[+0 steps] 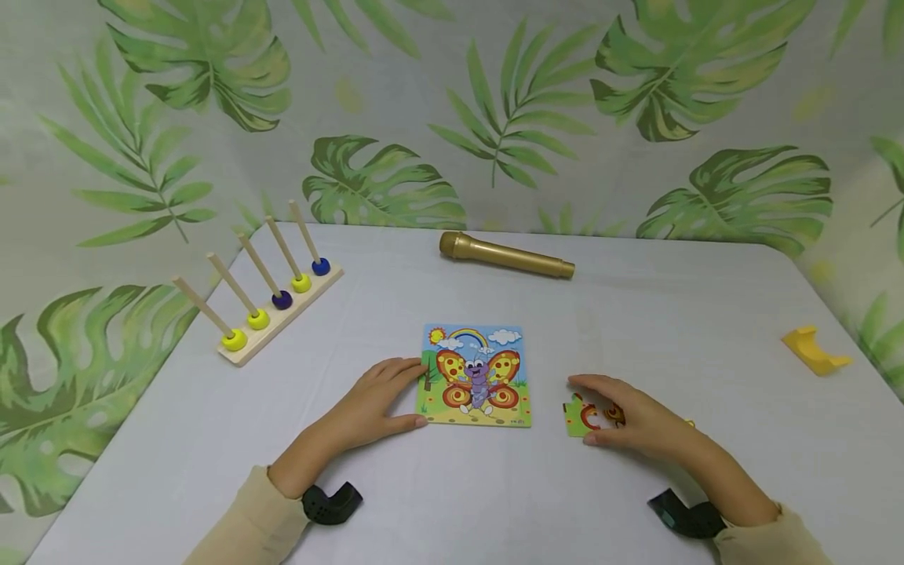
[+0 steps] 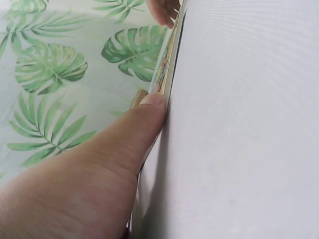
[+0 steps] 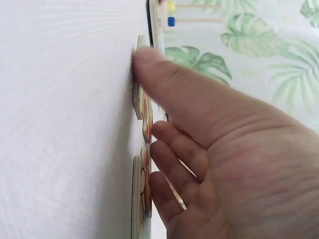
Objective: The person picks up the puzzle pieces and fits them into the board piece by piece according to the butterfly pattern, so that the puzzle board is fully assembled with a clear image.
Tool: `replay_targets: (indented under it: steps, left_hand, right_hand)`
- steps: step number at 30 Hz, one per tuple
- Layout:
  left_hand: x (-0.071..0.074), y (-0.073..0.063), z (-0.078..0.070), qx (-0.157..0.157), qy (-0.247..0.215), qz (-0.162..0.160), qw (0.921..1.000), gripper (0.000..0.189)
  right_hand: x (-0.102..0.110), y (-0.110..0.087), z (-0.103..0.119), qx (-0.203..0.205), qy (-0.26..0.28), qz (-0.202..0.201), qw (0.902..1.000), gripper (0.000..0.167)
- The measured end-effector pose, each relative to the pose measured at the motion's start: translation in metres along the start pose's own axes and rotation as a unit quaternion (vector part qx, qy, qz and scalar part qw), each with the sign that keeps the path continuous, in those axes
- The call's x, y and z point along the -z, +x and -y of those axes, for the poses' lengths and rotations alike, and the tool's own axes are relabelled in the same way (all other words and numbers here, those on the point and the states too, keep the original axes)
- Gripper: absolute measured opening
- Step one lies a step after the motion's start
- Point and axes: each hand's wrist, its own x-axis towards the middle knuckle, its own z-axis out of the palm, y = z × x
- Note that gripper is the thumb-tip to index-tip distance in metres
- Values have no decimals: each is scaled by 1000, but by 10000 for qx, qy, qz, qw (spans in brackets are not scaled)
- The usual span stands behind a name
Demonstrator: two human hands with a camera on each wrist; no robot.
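Observation:
A square butterfly jigsaw puzzle (image 1: 477, 377) lies flat at the middle of the table. My left hand (image 1: 373, 402) rests at its left edge, fingertips by the tree and thumb at the lower left corner; the left wrist view shows the thumb touching the board's side. To the right, my right hand (image 1: 641, 417) arches over loose puzzle pieces, partly hiding them. Its thumb touches a green and red piece (image 1: 577, 417), while its fingers spread loosely above a brown-patterned piece (image 1: 616, 414). More pieces (image 3: 138, 199) lie stacked under the fingers in the right wrist view.
A wooden peg rack (image 1: 264, 333) with yellow and dark blue beads stands at the left. A gold microphone (image 1: 507, 255) lies behind the puzzle. Near the right edge is a yellow curved block (image 1: 814, 350). Leaf-patterned cloth (image 1: 395, 110) hangs behind the table.

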Motion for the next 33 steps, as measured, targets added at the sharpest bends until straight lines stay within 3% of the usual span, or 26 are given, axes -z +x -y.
replay_targets:
  steps: [6, 14, 19, 25, 33]
  left_hand:
    - [1, 0, -1, 31, -60, 71, 10000, 75]
    - [-1, 0, 0, 37, -80, 50, 9999, 75]
    - [-1, 0, 0, 30, -100, 32, 9999, 75]
    - [0, 0, 0, -22, -83, 35, 10000, 76]
    - [1, 0, 1, -61, -89, 24, 9999, 74]
  right_hand:
    - [0, -1, 0, 70, -309, 28, 9995, 58]
    - [-4, 3, 4, 350, -555, -259, 9975, 49]
    - [-4, 10, 19, 962, -308, -739, 9921, 47]
    - [-12, 34, 48, 1732, 65, -1170, 9779, 47]
    - [-41, 75, 80, 1671, 444, -756, 9820, 45]
